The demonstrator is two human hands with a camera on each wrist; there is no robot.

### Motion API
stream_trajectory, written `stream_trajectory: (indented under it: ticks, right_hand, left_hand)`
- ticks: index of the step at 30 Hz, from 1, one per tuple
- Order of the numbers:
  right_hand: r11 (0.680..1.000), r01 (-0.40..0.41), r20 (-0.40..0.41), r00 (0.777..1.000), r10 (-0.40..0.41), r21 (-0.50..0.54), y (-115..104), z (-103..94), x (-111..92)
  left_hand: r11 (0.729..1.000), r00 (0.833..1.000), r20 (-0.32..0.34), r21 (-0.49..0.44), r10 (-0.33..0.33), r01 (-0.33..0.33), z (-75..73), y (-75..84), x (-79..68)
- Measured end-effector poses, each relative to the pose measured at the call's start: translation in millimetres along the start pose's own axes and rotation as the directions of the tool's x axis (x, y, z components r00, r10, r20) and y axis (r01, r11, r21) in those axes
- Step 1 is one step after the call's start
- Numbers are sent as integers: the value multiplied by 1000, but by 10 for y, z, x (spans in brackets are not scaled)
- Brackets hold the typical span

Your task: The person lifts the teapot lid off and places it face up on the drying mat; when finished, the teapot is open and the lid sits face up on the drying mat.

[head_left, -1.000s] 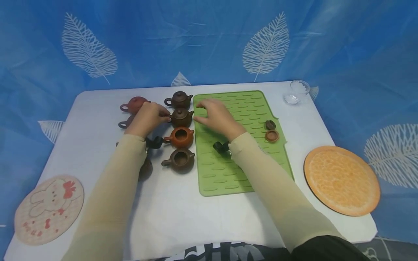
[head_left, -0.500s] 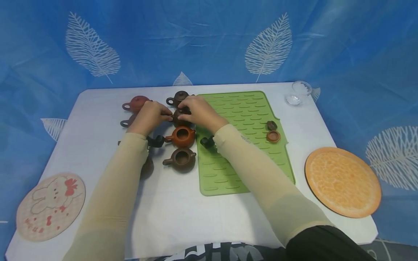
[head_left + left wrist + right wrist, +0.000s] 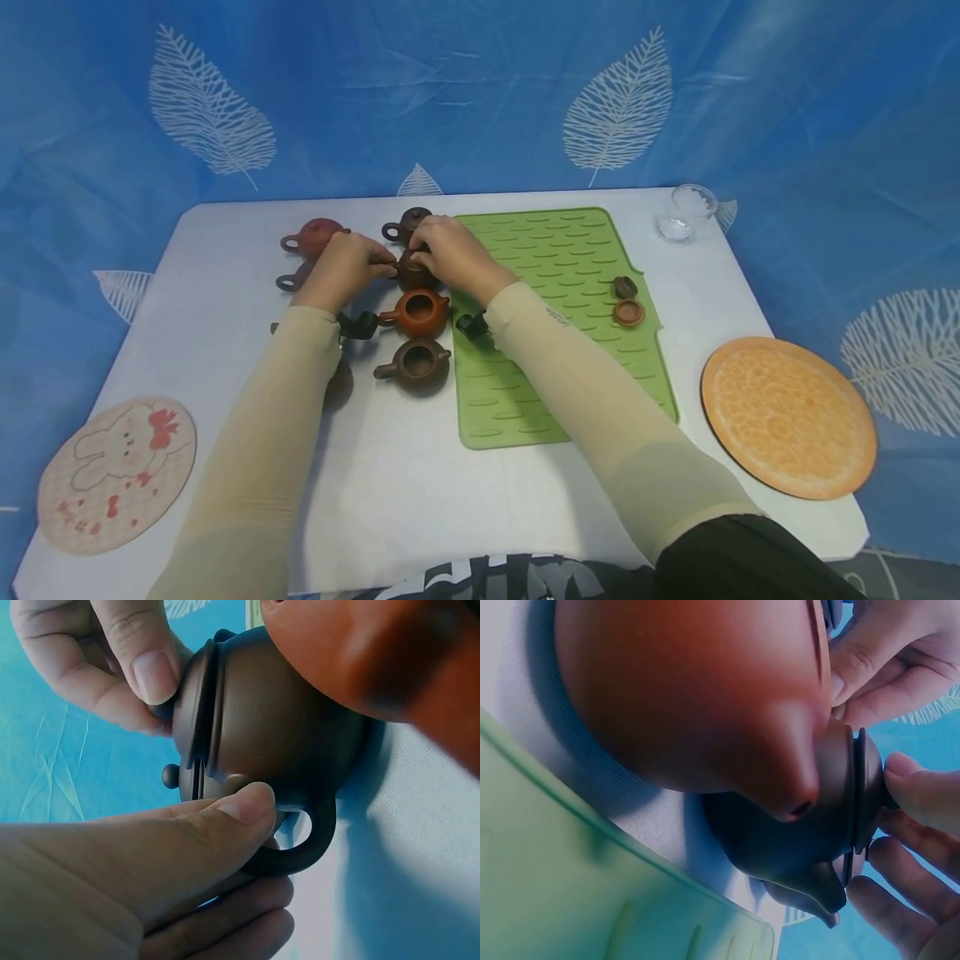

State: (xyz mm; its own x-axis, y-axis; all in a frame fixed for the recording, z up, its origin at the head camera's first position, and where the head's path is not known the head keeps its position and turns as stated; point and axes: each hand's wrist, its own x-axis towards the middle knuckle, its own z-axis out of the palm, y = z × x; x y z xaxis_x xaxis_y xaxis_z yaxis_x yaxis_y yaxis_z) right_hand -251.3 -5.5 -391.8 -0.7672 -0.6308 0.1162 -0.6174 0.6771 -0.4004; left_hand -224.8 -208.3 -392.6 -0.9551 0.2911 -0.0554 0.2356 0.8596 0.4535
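A dark brown teapot stands in the column of teapots left of the green mat. My left hand pinches its loop handle, thumb on top, as the left wrist view shows. Over the pot is my right hand, thumb and fingers pinching the knob of its lid. That lid sits on the rim with a thin gap showing on the handle side. An orange-brown lidless teapot is right in front. Behind stands a darker lidded teapot, partly covered by my right hand.
A lidless brown teapot stands nearest me in this column. More teapots, including a red one, are partly under my left arm. The green mat bears two small lids. Round pads and a glass bowl lie outward.
My right hand has moved left from over the mat to the dark brown teapot and taken hold of its lid knob. My left hand has stayed at the handle.
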Motion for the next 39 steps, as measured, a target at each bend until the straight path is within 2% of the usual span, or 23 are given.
stream_trajectory:
  ticks: [14,22,32,39]
  right_hand:
    - [1000,1,-28,1000,-1,30,9,-45,-40]
    - [991,-47,-33,998,52,125,46,-69,-77]
    - [967,-67,21,998,64,246,69,-68,-93]
    - [941,-7,-67,997,31,339,81,-87,-139]
  left_hand:
    - [1000,1000,-6,11,23,-23,6,-1,3]
    - [999,999,-17,14,33,-33,20,-3,-6]
    - [998,999,-15,31,46,-45,24,-26,-4]
    - [999,999,-23,17,31,-31,32,-21,-17]
